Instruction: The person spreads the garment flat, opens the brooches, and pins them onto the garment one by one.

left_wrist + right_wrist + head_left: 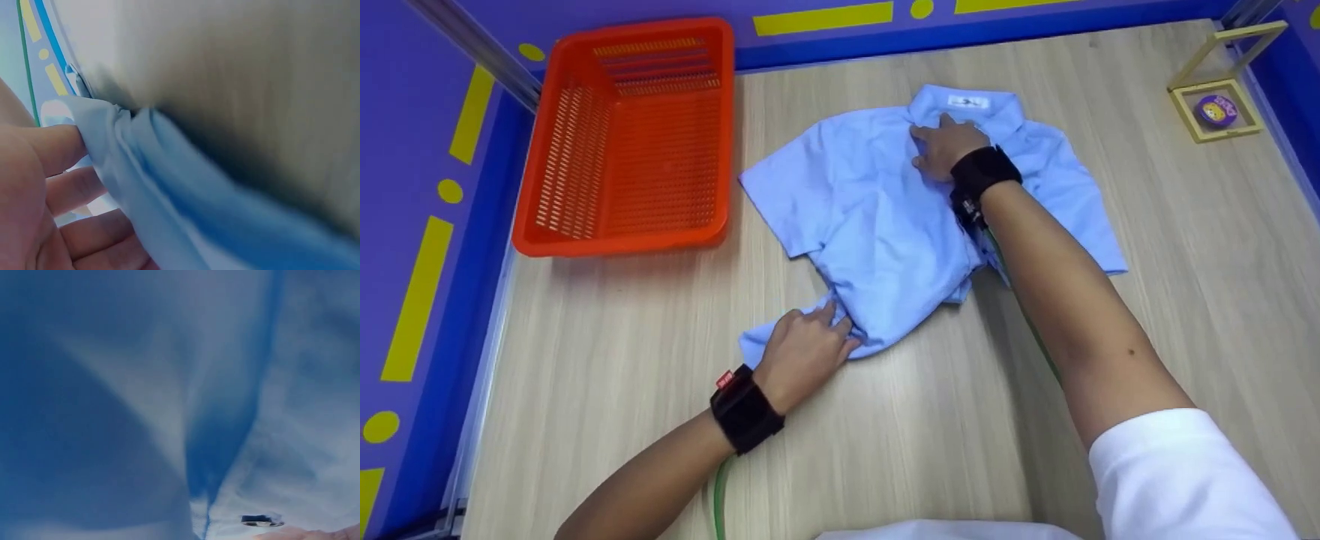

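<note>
We see the left hand (806, 349) gripping the near left edge of a light blue shirt (877, 225); in the left wrist view our thumb (59, 149) lies on one side of the cloth and the other fingers on the far side of it. Our right hand (949, 146) rests on the shirt just below its collar (1005, 106), fingers spread and pressing rather than curled round the cloth. The right wrist view is mostly blurred blue fabric, with a little skin along the bottom edge.

The shirt lies in the middle of the surface (607, 420), collar to the far side, a white label (968, 102) inside it. One short sleeve (787, 191) spreads to the left, the other to the right, partly behind our right forearm (1057, 300). The near part is bunched and creased, and a flap sticks out to the left under our left hand.

We wear black bands on both wrists, and a green cable (720, 495) runs from the left one. To the far left of the shirt, apart from it, stands an orange-red basket (727, 135). At the far right is a pale wooden box (1226, 136) with its frame raised, a round purple item (1216, 111) inside.
</note>
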Available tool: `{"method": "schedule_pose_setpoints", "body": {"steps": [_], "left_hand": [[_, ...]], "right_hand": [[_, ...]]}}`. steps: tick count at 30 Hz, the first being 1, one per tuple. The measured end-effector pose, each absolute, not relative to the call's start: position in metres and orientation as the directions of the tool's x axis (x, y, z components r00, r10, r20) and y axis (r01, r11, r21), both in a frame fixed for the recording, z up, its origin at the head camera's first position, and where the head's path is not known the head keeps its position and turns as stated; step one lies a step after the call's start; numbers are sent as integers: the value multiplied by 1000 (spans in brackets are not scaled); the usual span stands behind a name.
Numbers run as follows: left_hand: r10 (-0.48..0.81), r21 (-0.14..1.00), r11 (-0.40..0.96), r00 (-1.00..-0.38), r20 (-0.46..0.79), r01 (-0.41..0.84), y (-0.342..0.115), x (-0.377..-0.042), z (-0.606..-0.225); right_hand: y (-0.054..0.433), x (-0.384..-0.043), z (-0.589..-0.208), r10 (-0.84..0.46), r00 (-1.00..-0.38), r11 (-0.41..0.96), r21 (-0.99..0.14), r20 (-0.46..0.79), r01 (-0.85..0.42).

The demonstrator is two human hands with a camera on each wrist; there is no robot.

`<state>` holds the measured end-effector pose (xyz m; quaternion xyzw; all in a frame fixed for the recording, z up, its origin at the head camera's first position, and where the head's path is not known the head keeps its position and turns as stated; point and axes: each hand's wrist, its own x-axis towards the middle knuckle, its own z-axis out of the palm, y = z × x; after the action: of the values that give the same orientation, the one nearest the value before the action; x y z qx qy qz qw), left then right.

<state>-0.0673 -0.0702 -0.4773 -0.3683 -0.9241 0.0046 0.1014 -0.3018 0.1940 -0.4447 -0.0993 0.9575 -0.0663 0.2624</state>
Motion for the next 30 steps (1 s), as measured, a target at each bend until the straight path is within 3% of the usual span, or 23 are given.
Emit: {"method": "schedule_pose_setpoints", "body": {"steps": [11, 19, 22, 25, 30], "left_hand": [[671, -202, 742, -710, 214, 640, -71, -38, -474], [665, -222, 747, -710, 231, 627, -72, -25, -472], [659, -184, 751, -713, 239, 634, -72, -28, -468], [617, -83, 783, -755, 222, 616, -71, -43, -459], [523, 72, 840, -838, 158, 538, -66, -86, -432]], "right_hand": [[193, -304, -448, -182, -877, 979, -162, -444, -122], [190, -301, -449, -180, -889, 979, -165, -422, -120], [190, -302, -449, -168, -885, 981, -161, -435, -107], [192, -303, -451, -165, -882, 978, -188, -442, -88], [204, -302, -449, -237, -910, 912, -400, -340, -88]]}}
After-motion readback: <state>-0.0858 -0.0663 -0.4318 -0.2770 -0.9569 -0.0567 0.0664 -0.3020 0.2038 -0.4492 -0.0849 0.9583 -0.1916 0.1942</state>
